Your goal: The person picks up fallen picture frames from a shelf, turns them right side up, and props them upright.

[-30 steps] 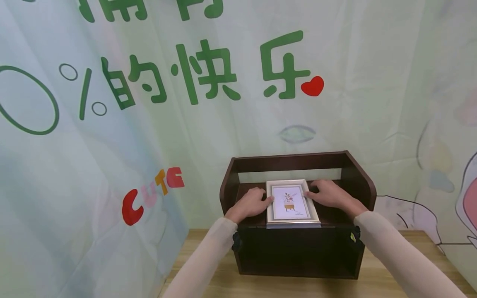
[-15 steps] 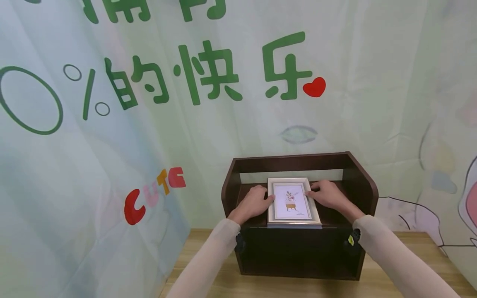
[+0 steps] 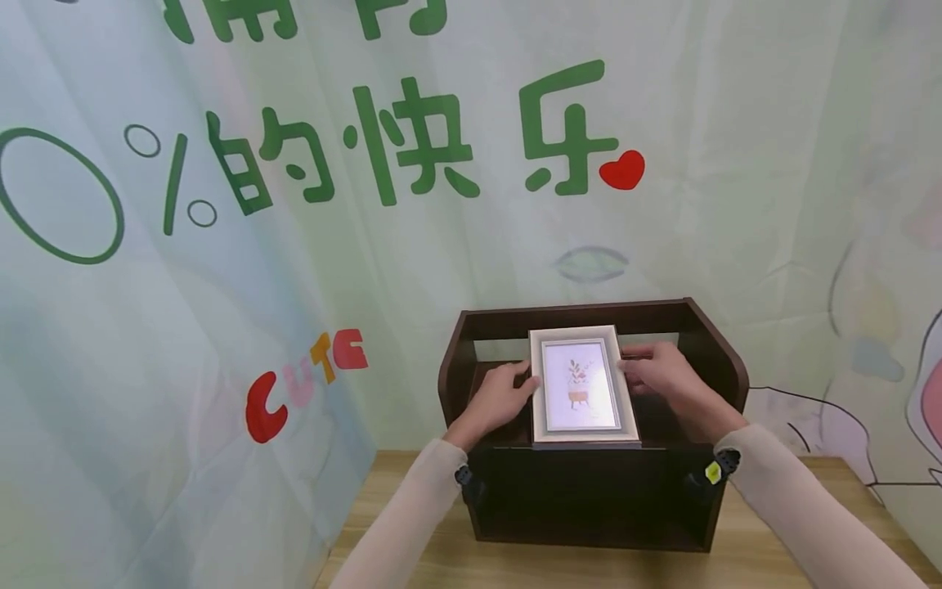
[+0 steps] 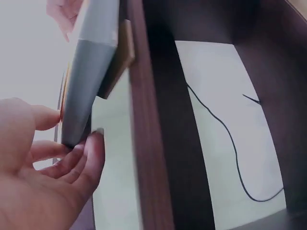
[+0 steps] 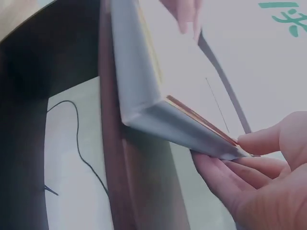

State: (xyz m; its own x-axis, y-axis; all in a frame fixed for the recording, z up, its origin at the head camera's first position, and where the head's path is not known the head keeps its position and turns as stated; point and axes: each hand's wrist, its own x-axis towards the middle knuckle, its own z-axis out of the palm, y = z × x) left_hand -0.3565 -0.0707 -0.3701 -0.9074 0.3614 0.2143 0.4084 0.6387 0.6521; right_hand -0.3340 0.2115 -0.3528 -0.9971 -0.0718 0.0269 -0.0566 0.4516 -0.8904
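Observation:
A picture frame [image 3: 581,334] with a pale silvery border holds a print of a potted plant on legs. Its near edge is at the front of the upper board of a dark brown shelf [image 3: 589,503], and its far end is tilted up. My left hand [image 3: 496,399] pinches the frame's left side, thumb in front and fingers behind. On the opposite side my right hand [image 3: 668,378] pinches the right edge the same way, as the right wrist view confirms. A brown flap [image 4: 121,62] sticks out behind the frame in the left wrist view.
The shelf has side panels and a back rail [image 3: 581,317] behind the frame. It stands on a wood-grain table [image 3: 758,540]. A printed curtain [image 3: 412,270] with green characters hangs close behind and to the left.
The frame lay flatter before. Its far end has risen toward the back rail while its near edge stays about where it was. My right hand has risen slightly and moved right with it.

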